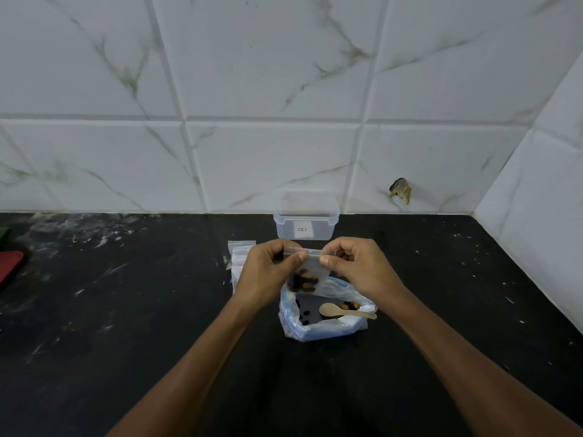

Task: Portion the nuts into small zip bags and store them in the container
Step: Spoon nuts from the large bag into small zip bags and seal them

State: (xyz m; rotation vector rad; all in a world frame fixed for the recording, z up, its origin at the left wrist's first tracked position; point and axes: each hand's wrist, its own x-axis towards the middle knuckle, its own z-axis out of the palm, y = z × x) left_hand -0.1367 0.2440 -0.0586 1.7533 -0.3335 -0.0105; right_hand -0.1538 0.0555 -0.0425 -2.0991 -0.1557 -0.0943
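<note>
the clear plastic container [305, 223] at the far edge of the dark surface [126, 310] bears a white label with a small red mark, too small to read. the left hand [268, 272] and right hand [356, 266] each pinch the top strip of a small clear zip bag [310, 266], held between them with brown and dark nuts [303, 280] sagging in its bottom. just below lies a crinkled open bag [315, 329] with a wooden spoon [344, 311] across it.

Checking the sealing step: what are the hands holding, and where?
Both the left hand and right hand pinch the small zip bag along its top strip.
</note>
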